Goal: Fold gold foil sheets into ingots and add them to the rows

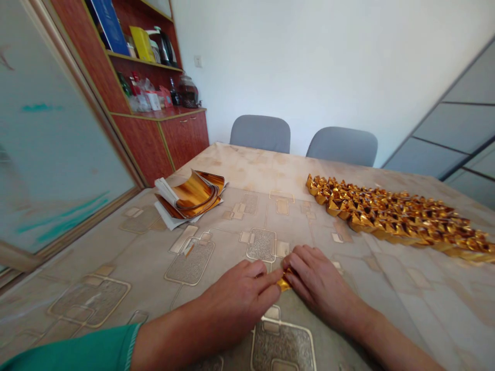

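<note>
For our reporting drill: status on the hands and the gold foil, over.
Left hand and right hand both pinching small gold foil piece on the table. Folded gold pieces heaped right, foil sheet stack left. Nothing blocks the hands.

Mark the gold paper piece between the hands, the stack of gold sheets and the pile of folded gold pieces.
gold paper piece [284,283]: head view, its visible corner.
stack of gold sheets [193,196]: head view, top curled sheet.
pile of folded gold pieces [394,214]: head view, middle of the pile.
</note>
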`<act>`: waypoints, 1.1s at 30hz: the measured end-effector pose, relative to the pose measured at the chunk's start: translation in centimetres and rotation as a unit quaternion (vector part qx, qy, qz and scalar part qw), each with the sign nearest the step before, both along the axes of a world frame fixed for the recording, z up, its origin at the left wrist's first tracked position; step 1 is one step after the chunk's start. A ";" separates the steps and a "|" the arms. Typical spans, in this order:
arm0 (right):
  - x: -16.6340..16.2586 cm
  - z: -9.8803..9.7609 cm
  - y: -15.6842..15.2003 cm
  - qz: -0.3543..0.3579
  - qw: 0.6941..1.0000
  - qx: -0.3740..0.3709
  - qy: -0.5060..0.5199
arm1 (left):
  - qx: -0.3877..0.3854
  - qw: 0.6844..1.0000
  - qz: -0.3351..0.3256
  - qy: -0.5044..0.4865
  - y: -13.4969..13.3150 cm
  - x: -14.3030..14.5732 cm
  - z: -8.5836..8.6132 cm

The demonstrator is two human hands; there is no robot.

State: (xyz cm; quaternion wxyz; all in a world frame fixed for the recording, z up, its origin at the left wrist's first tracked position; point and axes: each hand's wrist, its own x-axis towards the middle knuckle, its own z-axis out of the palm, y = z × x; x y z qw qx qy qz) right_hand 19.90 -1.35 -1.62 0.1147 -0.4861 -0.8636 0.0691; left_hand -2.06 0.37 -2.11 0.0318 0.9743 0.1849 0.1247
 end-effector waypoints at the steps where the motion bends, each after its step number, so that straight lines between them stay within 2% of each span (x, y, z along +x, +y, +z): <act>1: -0.1 0.0 -0.2 -0.008 1.000 0.005 -0.005 | -0.002 1.000 -0.002 0.005 0.0 -0.1 0.2; 8: -0.1 0.3 -0.7 -0.028 0.999 -0.004 0.028 | -0.009 1.000 -0.023 0.018 0.0 -0.7 1.2; 14: 1.2 0.5 -0.6 -0.003 0.991 -0.050 0.120 | -0.096 0.994 -0.039 -0.029 0.2 -1.2 2.1; 19: 1.6 0.2 -0.4 0.006 0.986 -0.054 0.158 | -0.151 0.987 -0.014 -0.048 -0.4 -1.5 2.4; 22: 1.6 0.0 -0.4 0.005 0.988 -0.041 0.149 | -0.132 0.990 0.007 -0.046 -1.1 -1.5 1.6; 27: 1.8 -0.4 -0.3 0.014 0.989 -0.027 0.142 | -0.017 0.997 0.046 -0.063 -2.4 -1.0 0.1; 33: 1.7 0.1 -0.5 0.015 0.988 -0.030 0.152 | 0.013 0.994 0.078 -0.074 -3.2 -0.7 -0.1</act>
